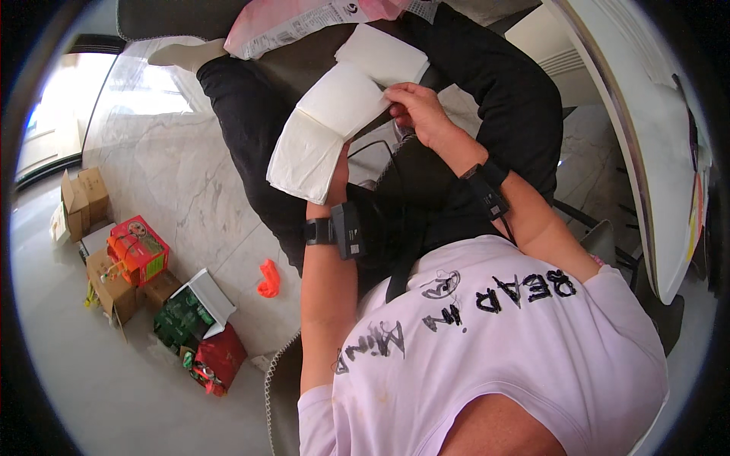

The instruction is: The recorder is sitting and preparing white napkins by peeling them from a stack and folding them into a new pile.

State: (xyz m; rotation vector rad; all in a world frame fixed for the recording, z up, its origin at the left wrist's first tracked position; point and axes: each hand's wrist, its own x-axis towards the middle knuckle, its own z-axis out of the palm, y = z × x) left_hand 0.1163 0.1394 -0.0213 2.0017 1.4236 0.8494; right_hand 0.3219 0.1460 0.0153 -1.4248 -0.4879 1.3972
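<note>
A white paper tissue [319, 128], partly unfolded with a crease across its middle, drapes over my left hand [341, 176]. Most of that hand is hidden beneath the paper, so its fingers do not show. My right hand [419, 111] pinches the tissue's right edge between thumb and fingertips. Just beyond lies a second folded white tissue or small stack [388, 55], near my right thigh. A pink and clear plastic package [308, 25] bearing print rests at the top, beyond the tissues. Each wrist carries a black strapped device.
At right stands a white table or counter with a curved edge [633, 131]. Cardboard boxes [85, 196], a red box [140, 245], a green-filled open box [188, 313] and a red bag [222, 356] sit on the floor at left. An orange plastic piece [268, 279] lies nearer me.
</note>
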